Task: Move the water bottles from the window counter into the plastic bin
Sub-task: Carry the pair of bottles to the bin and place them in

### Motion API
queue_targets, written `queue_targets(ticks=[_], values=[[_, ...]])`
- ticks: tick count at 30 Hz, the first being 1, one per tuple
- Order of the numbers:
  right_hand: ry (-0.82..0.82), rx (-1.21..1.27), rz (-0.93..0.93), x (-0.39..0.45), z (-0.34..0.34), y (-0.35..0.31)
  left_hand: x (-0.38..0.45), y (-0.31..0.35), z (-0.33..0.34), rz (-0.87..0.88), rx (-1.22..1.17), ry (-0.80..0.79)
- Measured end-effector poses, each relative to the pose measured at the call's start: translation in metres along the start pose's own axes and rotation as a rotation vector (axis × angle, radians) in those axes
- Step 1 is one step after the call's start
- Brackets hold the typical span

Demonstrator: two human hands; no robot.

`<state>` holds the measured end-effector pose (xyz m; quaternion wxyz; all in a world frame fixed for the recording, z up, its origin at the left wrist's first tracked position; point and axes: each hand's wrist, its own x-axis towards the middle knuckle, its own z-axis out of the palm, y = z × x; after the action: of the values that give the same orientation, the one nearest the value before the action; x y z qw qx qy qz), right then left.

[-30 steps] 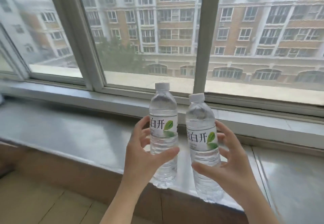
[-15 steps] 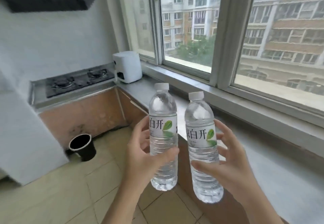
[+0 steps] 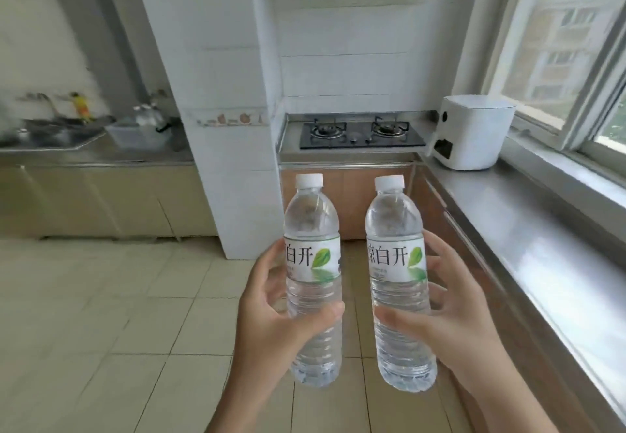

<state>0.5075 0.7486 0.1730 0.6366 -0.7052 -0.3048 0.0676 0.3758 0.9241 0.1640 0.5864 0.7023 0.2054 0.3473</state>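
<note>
Beige floor tiles [image 3: 101,314] lie beneath two clear, white-capped plastic water bottles, one clasped by the left hand [image 3: 271,317], one by the right hand [image 3: 450,314]; carried upright mid-air, either could slip, fingers wrapping only loosely

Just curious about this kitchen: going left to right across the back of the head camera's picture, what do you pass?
Sink → clear plastic bin → white tiled pillar → gas stove → white appliance → window.
</note>
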Motion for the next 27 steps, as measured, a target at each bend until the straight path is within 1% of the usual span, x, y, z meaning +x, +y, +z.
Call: queue_targets(ticks=[9,13,16,22,27], values=[[-0.309,0.104,-0.034,0.187,0.125,0.026,0.141,-0.035,-0.061,-0.029,0.048,0.321],[-0.441,0.148,-0.065,0.247,0.187,0.033,0.188,-0.05,-0.1,-0.042,0.077,0.454],[-0.501,0.157,-0.074,0.279,0.235,0.036,0.217,-0.063,-0.133,-0.062,0.08,0.534],[-0.538,0.173,-0.052,0.335,0.34,0.043,0.277,-0.095,-0.211,-0.077,0.091,0.614],[-0.526,0.177,-0.073,0.381,0.431,0.041,0.343,-0.117,-0.287,-0.064,0.066,0.57]])
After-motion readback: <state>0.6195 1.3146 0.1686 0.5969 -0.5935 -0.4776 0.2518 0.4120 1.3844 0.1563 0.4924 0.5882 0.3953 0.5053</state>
